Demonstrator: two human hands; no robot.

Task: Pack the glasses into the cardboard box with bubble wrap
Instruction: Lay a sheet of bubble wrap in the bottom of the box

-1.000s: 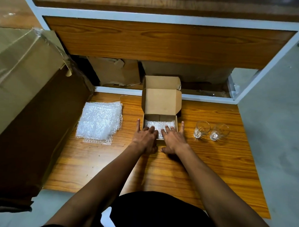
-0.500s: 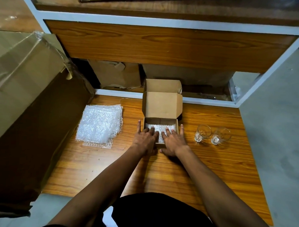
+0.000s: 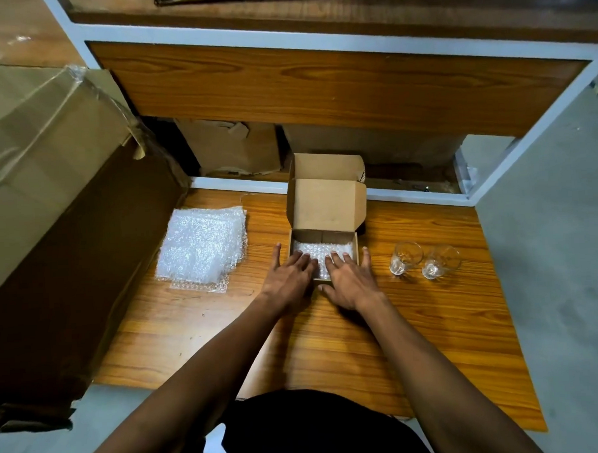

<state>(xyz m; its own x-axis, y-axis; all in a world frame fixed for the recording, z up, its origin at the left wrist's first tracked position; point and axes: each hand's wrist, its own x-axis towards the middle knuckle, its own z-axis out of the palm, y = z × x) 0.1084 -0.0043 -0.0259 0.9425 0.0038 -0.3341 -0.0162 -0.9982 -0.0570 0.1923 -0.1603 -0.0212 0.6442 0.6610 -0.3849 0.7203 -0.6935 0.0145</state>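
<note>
Head view: your left hand (image 3: 288, 281) and right hand (image 3: 349, 279) press flat, fingers straight, on the bubble wrap (image 3: 323, 254) lining the cardboard box (image 3: 325, 204); both glasses (image 3: 424, 260) stand apart to your right.

large taped carton (image 3: 42, 189), perhaps cardboard

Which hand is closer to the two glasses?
Right. The right hand presses in the box beside the glasses; the left hand lies farther off, beyond the right one.
</note>
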